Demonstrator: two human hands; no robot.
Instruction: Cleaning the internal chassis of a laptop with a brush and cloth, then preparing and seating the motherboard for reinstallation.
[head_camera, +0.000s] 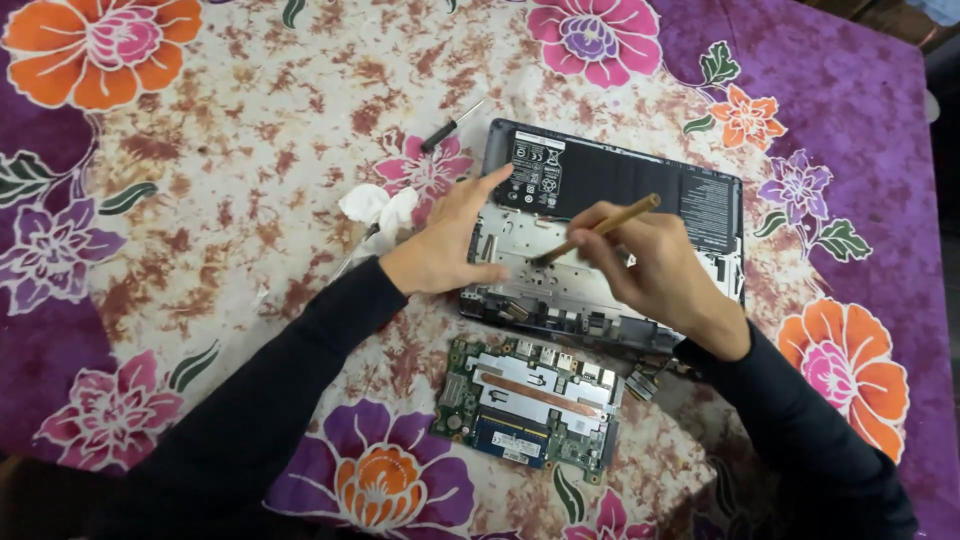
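An opened laptop base (700, 200) lies upside down on a flowered cloth, its black battery along the far side. My left hand (450, 245) rests flat against the base's left edge, fingers spread, holding it steady. My right hand (655, 265) grips a thin wooden-handled brush (610, 228) like a pen, its tip touching the bare metal floor of the case near the middle. A green circuit board (530, 405) with a copper heat pipe lies on the cloth just in front of the laptop, apart from both hands.
A small black screwdriver (450, 127) lies beyond the laptop's far left corner. Crumpled white tissue (380, 208) sits left of my left hand. The purple and cream flowered tablecloth (200, 200) covers the whole table.
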